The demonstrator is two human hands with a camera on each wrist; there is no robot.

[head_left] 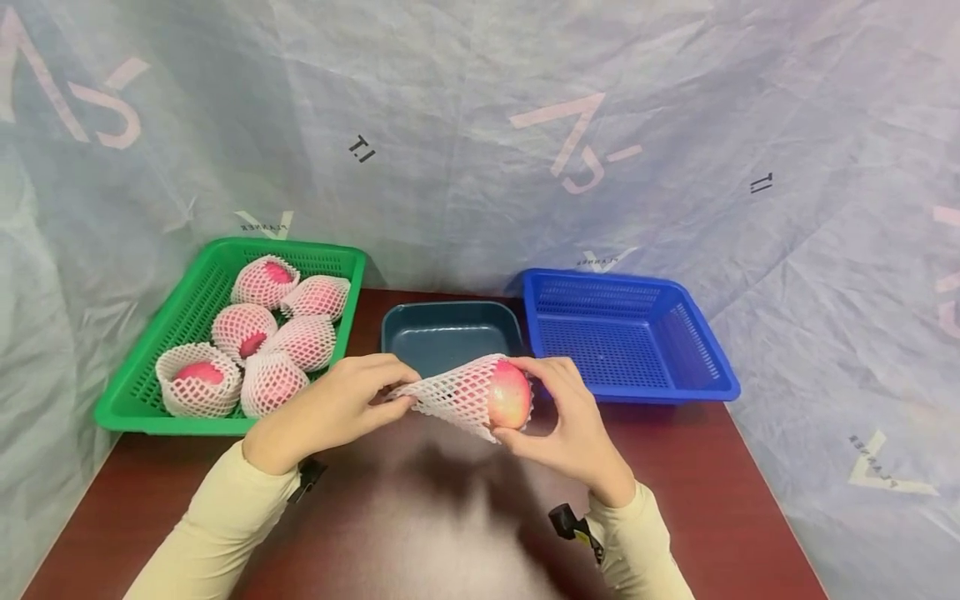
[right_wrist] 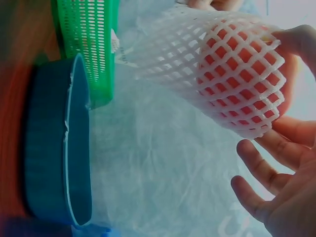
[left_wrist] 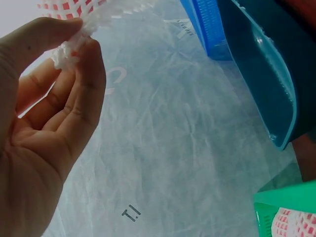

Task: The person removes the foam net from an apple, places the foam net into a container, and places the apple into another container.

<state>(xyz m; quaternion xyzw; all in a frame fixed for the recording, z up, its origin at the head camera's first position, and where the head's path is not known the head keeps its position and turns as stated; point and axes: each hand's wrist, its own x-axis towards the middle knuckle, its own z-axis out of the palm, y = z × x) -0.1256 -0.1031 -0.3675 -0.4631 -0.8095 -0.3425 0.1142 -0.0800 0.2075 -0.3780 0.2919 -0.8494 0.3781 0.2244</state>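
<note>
A red and yellow apple is partly inside a white foam net sleeve, held above the table. My left hand pinches the gathered tail of the sleeve between thumb and fingers; the left wrist view shows that bunched foam net up close. Around the apple's bare end curl the thumb and index finger of my right hand. In the right wrist view, the netting covers most of the apple, and the other right fingers spread away from it.
A green basket with several net-wrapped fruits stands at the left. Behind the hands is a dark teal tray, and a blue basket stands to its right. A grey printed cloth hangs behind the brown table.
</note>
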